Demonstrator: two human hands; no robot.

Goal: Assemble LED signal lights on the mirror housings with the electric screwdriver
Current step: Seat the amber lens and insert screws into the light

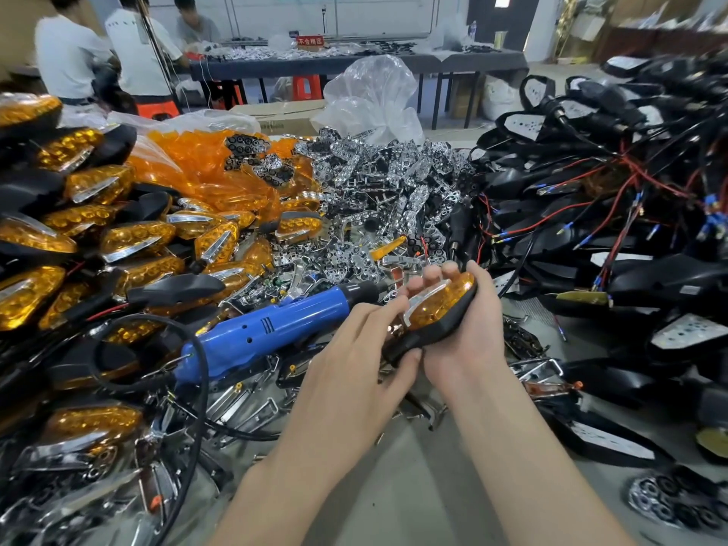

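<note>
1. The black mirror housing (441,329) is low in the middle of the view, held above the grey worktop (417,490) by both hands. Its amber LED signal light (439,303) faces up, with a chrome strip along the lens's left edge.
2. The right hand (472,333) cradles it from beneath. Its grip is wrapped round the housing's body, and the fingertips curl over the far edge.
3. The left hand (354,356) has a pinching grip on the narrow stem end. The thumb is on the stem and the forefinger reaches up to the chrome strip; it seems to touch it, though blur makes this uncertain.
4. The blue electric screwdriver (272,329) lies just left of the hands on loose chrome parts, with neither hand on it. A black cable (201,388) loops from its rear.
5. At the left is a heap of finished units (98,234), black shells with amber lenses.
6. Beyond the hands are loose orange lenses (185,163), a pile of chrome reflectors (398,183) and a crumpled clear bag (374,96).
7. At the right, bare black housings (591,238) lie tangled in red wires (646,179).
8. On the far table a red sign (310,41) reads "不合格区". The print on the cardboard box (275,114) is too blurred to read.
</note>
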